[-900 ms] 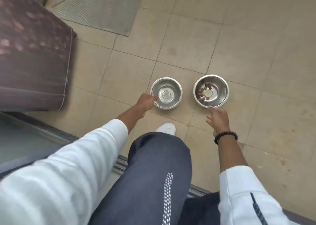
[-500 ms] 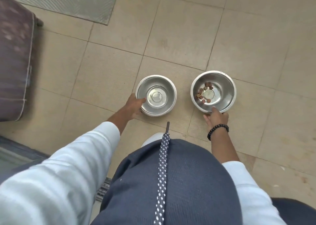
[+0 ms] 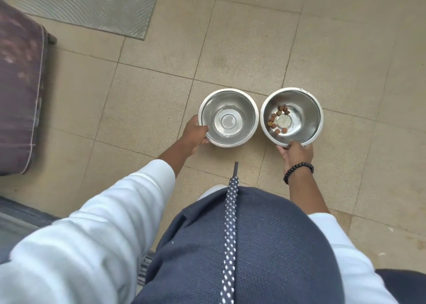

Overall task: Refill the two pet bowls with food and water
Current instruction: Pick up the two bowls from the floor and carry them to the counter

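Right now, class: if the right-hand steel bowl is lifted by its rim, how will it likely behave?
The right bowl looks like rigid, thin polished metal, so probably light and somewhat slippery. The few kibble pieces lie loose and would likely slide if it tilts. The right hand grips only the near rim.

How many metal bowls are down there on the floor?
2. The left bowl, held at its rim by the left hand, and the right bowl, with some kibble, held by the right hand.

Both bowls, the left bowl point(image 3: 228, 117) and the right bowl point(image 3: 291, 116), are shiny polished metal. The floor point(image 3: 253, 50) is matt beige tile, faintly speckled. The mat point(image 3: 92, 3) looks woven and ribbed. The bracelet point(image 3: 297, 170) has dull black beads.
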The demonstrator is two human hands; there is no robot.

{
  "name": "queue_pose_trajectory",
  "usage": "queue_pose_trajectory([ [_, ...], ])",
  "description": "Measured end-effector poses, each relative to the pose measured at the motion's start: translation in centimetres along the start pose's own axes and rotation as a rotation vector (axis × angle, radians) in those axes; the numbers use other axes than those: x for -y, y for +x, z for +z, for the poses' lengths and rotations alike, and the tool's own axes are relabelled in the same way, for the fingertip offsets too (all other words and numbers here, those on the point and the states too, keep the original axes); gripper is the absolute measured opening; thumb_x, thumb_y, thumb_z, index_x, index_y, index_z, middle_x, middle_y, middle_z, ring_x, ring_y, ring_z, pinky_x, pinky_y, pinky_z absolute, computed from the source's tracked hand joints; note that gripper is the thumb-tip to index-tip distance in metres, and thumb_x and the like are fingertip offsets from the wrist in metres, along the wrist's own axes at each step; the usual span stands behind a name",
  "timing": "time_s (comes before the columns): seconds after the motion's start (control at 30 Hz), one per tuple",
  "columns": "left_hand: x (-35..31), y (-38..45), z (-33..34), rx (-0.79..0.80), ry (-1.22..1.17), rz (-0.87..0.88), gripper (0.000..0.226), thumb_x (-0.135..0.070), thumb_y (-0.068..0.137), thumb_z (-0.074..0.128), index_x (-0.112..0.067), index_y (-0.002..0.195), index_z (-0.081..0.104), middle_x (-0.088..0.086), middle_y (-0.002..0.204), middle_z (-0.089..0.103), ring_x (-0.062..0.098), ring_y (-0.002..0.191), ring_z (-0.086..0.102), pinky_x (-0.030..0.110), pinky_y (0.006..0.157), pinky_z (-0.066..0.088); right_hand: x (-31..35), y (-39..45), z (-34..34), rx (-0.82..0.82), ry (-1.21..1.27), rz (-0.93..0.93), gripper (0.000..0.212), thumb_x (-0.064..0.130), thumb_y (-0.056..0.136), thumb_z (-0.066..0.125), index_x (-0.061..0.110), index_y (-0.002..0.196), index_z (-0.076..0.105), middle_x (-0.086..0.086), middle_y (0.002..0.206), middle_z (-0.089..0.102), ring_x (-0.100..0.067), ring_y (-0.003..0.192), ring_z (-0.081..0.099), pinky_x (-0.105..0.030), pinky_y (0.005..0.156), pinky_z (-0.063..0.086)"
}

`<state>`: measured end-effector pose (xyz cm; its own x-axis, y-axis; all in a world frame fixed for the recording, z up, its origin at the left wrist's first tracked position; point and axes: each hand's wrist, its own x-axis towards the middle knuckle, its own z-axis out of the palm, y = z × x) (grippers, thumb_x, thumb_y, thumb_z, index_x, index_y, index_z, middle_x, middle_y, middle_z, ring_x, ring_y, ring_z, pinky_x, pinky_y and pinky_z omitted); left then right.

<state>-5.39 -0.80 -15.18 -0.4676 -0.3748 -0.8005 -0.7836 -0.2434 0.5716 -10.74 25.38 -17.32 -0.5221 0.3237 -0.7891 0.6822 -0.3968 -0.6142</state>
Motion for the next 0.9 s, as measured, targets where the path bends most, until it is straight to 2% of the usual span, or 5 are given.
queue_pose_trajectory([
  [0.27, -10.1, -9.0, -1.4, -0.008, -0.023, 0.058, 0.051, 0.005, 0.097, 0.047, -0.016, 0.143, 0.043, 0.013, 0.129, 0.057, 0.024, 0.094, 0.068, 0.035, 0.071, 0.061, 8.7, -8.3, 1.2, 0.042, 0.001, -0.072, 0.055, -0.008, 0.088, 0.051, 0.015, 0.137, 0.048, -0.006, 0.122, 0.062, -0.016, 0.085, 0.074, -0.031, 0.068, 0.061],
  [0.4, -16.8, -19.1, -4.0, -0.022, -0.020, 0.113, 0.048, 0.005, 0.096, 0.047, -0.013, 0.140, 0.046, 0.014, 0.125, 0.059, 0.025, 0.091, 0.067, 0.028, 0.060, 0.060, 15.5, -17.9, 0.7, 0.071, 0.006, -0.094, 0.055, -0.006, 0.087, 0.048, 0.019, 0.136, 0.051, -0.007, 0.128, 0.060, -0.023, 0.098, 0.071, -0.036, 0.070, 0.062],
  [0.5, -21.6, -28.0, -6.2, -0.018, 0.004, 0.156, 0.045, 0.006, 0.095, 0.046, -0.012, 0.137, 0.049, 0.016, 0.117, 0.061, 0.018, 0.078, 0.065, 0.023, 0.052, 0.059, 21.0, -26.7, -0.4, 0.094, -0.005, -0.110, 0.043, -0.006, 0.087, 0.049, 0.019, 0.122, 0.057, -0.007, 0.122, 0.063, -0.024, 0.097, 0.070, -0.033, 0.064, 0.061],
  [0.77, -31.7, -51.4, -9.9, 0.066, 0.009, 0.224, 0.032, 0.004, 0.095, 0.046, -0.011, 0.121, 0.055, 0.010, 0.099, 0.065, 0.021, 0.078, 0.067, 0.038, 0.074, 0.060, 34.2, -49.6, -6.9, 0.098, 0.005, -0.183, 0.038, -0.001, 0.088, 0.052, 0.020, 0.120, 0.054, -0.006, 0.119, 0.063, -0.020, 0.094, 0.069, -0.028, 0.058, 0.059],
  [0.9, -34.0, -61.3, -10.8, 0.123, -0.010, 0.259, 0.031, 0.002, 0.093, 0.048, -0.009, 0.122, 0.055, 0.007, 0.099, 0.066, 0.022, 0.079, 0.069, 0.029, 0.064, 0.059, 38.4, -58.3, -11.4, 0.077, 0.031, -0.245, 0.039, 0.001, 0.087, 0.052, 0.015, 0.123, 0.056, -0.007, 0.119, 0.065, -0.019, 0.094, 0.070, -0.029, 0.060, 0.060],
])
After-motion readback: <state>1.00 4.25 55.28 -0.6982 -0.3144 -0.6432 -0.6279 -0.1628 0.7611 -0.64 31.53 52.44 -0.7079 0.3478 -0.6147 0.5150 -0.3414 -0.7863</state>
